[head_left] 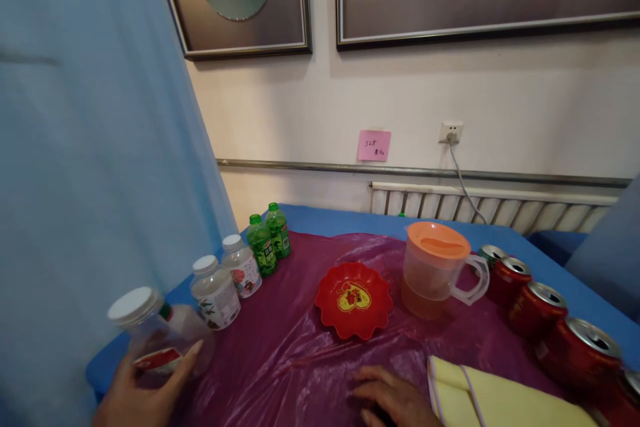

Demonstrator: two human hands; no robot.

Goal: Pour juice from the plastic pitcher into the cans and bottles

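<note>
At the near left of the bench (pixel 300 211), the left hand (pixel 135 400) has thumb and fingers closed around a clear jar (pixel 145 341) with a white lid; rightward and farther stand two white-capped bottles (pixel 216 297), then two green bottles (pixel 261 247). Right of these lies a red scalloped dish (pixel 354 330), with the right hand (pixel 397 399) nearer, empty, fingers loosely bent and partly spread. Farther right come an orange-lidded jug (pixel 425 277), a yellow cloth (pixel 510 397) nearer, and a row of cans (pixel 537 313).
</note>
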